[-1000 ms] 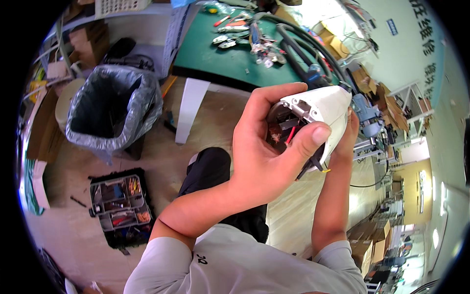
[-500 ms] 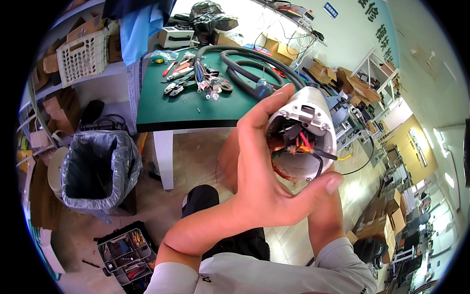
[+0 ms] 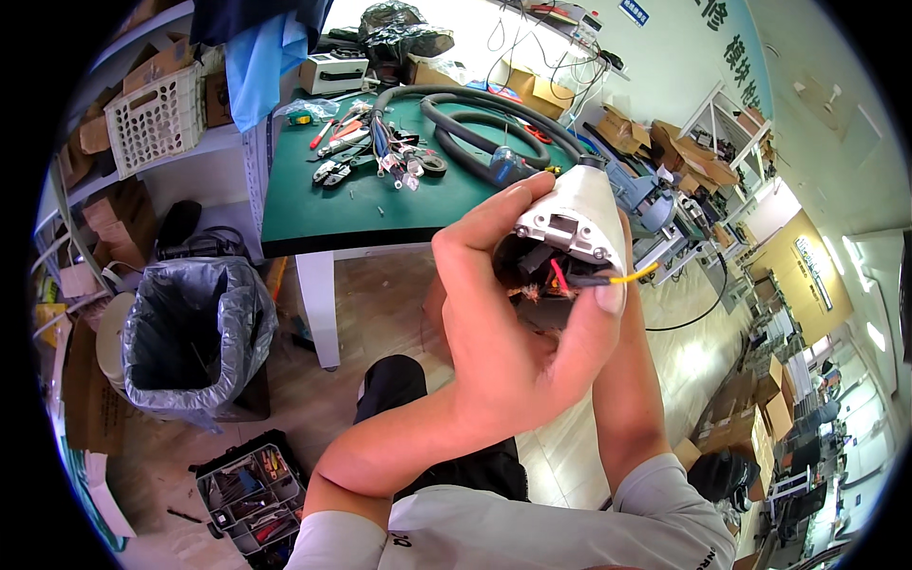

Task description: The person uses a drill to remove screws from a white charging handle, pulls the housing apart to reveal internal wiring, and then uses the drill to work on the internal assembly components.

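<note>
A white tapered housing (image 3: 581, 211) is held up before me, its open end toward me. Inside the opening show a red wire (image 3: 559, 275), dark parts and frayed copper-coloured strands. A wire with a yellow end (image 3: 635, 274) and dark sleeve sticks out to the right. My left hand (image 3: 503, 323) closes round the housing's left side and lower rim; its thumb rests beside the dark sleeve. My right forearm (image 3: 629, 399) rises behind the housing, which hides the right hand's fingers. A thick black cable (image 3: 560, 133) runs from the table to the housing's far end.
Behind stands a green table (image 3: 323, 214) with pliers (image 3: 332, 173), a bundle of wire ends (image 3: 399, 169) and a blue screwdriver (image 3: 508, 163). At left is a lined bin (image 3: 252, 361). An open toolbox (image 3: 252, 499) lies on the floor below. Boxes (image 3: 741, 418) stand at right.
The housing has moved slightly left and tipped, so less of its inside shows. My left thumb has come in from beyond the rim to the wire, whose yellow end now points up right.
</note>
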